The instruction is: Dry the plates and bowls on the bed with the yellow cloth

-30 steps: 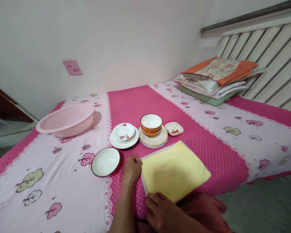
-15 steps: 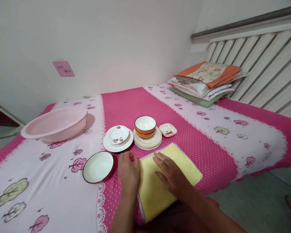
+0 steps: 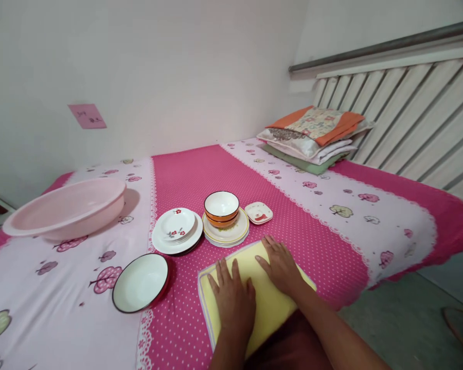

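A folded yellow cloth with a pale purple edge lies at the near side of the bed, partly covered by both hands. My left hand rests flat on its left part, fingers spread. Pressed on its upper right part is my right hand, fingers stretched out. Just beyond the cloth stand two orange bowls, white inside, stacked on several yellow-rimmed plates. To their left is a stack of white flowered plates. A larger white bowl with a dark rim sits left of the cloth.
A small squarish dish lies right of the bowls. The large pink basin stands at the left. Folded bedding and cushions are piled by the white headboard. The pink sheet covers the bed.
My left hand has moved from the cloth's left edge onto its top and now lies flat. My right hand has shifted toward the cloth's far edge. The view has turned slightly right.
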{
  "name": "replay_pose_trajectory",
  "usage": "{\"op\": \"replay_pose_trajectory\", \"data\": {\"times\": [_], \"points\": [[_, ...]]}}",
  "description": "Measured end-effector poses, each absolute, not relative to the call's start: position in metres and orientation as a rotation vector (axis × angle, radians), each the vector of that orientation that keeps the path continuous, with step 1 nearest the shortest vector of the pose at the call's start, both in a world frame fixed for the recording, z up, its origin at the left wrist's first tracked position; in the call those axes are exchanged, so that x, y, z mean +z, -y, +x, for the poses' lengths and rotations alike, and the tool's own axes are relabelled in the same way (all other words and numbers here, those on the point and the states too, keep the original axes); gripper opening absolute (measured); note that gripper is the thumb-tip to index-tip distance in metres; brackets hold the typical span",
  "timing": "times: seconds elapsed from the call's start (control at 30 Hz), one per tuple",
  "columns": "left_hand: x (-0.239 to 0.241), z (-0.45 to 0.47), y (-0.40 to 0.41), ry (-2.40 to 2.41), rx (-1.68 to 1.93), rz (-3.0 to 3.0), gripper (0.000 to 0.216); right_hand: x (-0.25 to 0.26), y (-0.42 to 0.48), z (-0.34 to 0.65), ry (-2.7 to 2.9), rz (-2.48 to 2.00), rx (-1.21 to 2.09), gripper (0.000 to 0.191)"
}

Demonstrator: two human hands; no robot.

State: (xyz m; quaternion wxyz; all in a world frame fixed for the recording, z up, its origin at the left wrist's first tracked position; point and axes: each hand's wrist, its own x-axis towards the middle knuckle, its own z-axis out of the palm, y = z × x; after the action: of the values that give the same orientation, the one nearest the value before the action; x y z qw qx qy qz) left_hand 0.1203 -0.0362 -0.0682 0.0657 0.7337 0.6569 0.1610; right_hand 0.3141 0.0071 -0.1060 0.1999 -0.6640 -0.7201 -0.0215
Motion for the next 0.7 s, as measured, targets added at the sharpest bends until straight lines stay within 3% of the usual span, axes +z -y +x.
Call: {"op": "replay_pose_trajectory", "data": {"times": [0.3,0.7], "points": [[-0.064,0.071,0.016,-2.132,0.293,2.066,0.067,-0.113,-0.01,0.317,1.93,-1.891,-0.112,0.064],[-0.079,0.06,0.016,-2.111,0.71,2.061,0.052,-0.111,-0.013,0.314,1.834,-1.831,0.028,0.062]]}}
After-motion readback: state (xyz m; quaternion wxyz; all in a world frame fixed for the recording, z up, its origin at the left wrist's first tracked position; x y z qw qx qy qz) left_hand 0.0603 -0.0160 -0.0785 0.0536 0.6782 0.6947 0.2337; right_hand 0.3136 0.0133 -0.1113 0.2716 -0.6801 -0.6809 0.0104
